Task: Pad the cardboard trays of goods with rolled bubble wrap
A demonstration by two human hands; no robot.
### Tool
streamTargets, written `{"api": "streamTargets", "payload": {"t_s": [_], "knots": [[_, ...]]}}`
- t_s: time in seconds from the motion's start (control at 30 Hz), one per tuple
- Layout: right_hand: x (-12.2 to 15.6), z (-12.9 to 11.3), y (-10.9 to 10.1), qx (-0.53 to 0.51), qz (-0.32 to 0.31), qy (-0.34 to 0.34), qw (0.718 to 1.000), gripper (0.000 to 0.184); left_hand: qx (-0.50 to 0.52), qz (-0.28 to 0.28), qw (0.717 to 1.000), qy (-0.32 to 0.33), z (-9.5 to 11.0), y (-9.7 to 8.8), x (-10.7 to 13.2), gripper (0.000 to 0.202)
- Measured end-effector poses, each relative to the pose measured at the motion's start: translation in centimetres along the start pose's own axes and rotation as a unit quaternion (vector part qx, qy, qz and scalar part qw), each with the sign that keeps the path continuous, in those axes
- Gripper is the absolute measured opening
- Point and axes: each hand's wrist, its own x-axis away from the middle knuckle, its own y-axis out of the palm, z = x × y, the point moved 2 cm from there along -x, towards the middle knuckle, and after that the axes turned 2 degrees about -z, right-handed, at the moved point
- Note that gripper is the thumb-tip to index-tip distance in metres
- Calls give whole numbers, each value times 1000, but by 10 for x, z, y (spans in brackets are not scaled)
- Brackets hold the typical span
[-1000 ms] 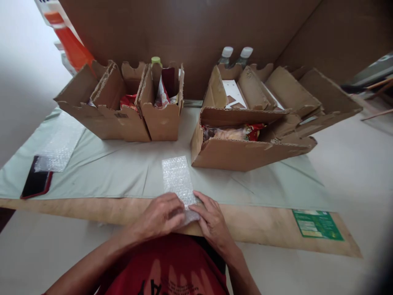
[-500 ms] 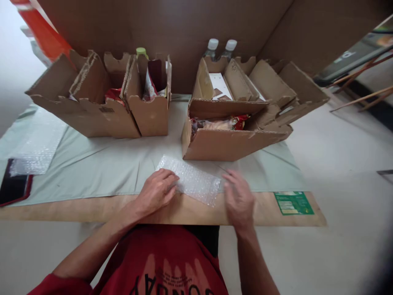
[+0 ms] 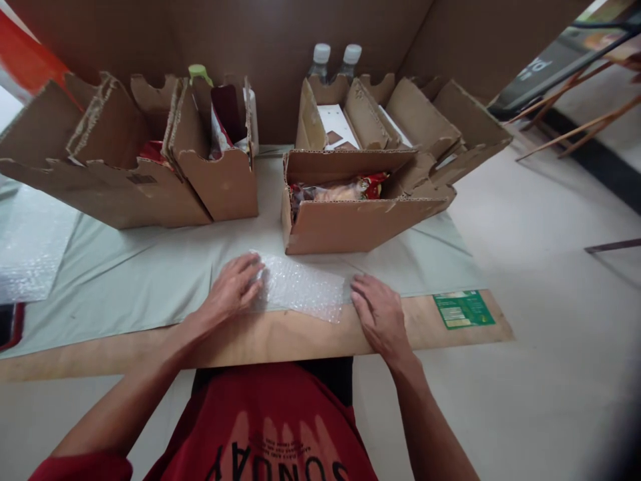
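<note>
In the head view, a strip of bubble wrap [image 3: 300, 287] lies slantwise near the front of the table, mostly on a pale green cloth [image 3: 150, 274], its lower right corner reaching over the bare wood edge [image 3: 280, 344]. The left hand [image 3: 233, 284] is at the strip's left end, fingers half curled with their tips at the plastic; whether they pinch it or only rest there, I cannot tell. The right hand [image 3: 379, 310] sits just beside the strip's right end, palm down, fingers loosely bent and not closed on anything.

Behind the strip stands a long cardboard box [image 3: 360, 227] with a clear packet [image 3: 335, 192] inside. More cardboard boxes stand at the back left, and two white-capped bottles [image 3: 320, 57] at the back right. A larger sheet of bubble wrap [image 3: 35, 240] lies at far left, next to what seems to be a phone [image 3: 9, 327], cut off by the picture's edge. On the wood beyond the right hand is a flat green card [image 3: 463, 309].
</note>
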Motion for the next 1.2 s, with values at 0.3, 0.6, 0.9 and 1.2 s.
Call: {"api": "streamTargets", "payload": {"t_s": [0.3, 0.6, 0.9, 1.2], "knots": [[-43, -36, 6, -57, -25, -7, 998, 16, 12, 51, 998, -29, 3, -18, -47, 19], [-31, -72, -35, -170, -72, -91, 979, 50, 125, 195, 973, 25, 33, -57, 5, 17], [-24, -91, -26, -119, 18, -131, 984, 40, 99, 256, 961, 22, 41, -70, 8, 18], [-3, -60, -11, -24, -65, -155, 985, 25, 23, 50, 995, 78, 16, -41, 41, 36]]}}
